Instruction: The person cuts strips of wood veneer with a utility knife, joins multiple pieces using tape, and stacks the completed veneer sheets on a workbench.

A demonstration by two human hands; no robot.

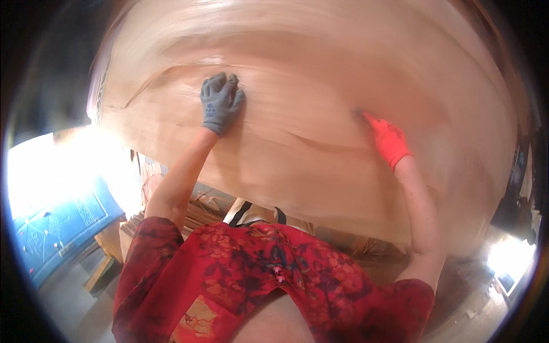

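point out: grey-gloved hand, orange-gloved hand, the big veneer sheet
left hand (220, 104), head view, back of the grey glove, pressed flat on the sheet.
right hand (389, 142), head view, back of the orange glove, fingertips on the sheet.
veneer sheet (309, 63), head view, bare pale wood above both hands.

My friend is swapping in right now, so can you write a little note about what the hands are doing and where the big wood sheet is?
Left hand, grey glove: pressed flat on the thin wood sheet, fingers spread.
Right hand, orange glove: fingers on the sheet further right; grip unclear through blur.
The sheet fills the view ahead, wavy and split near its left edge, with more thin sheets stacked below it.
Done: both hands are on the sheet.
Left: cannot be told from this view.
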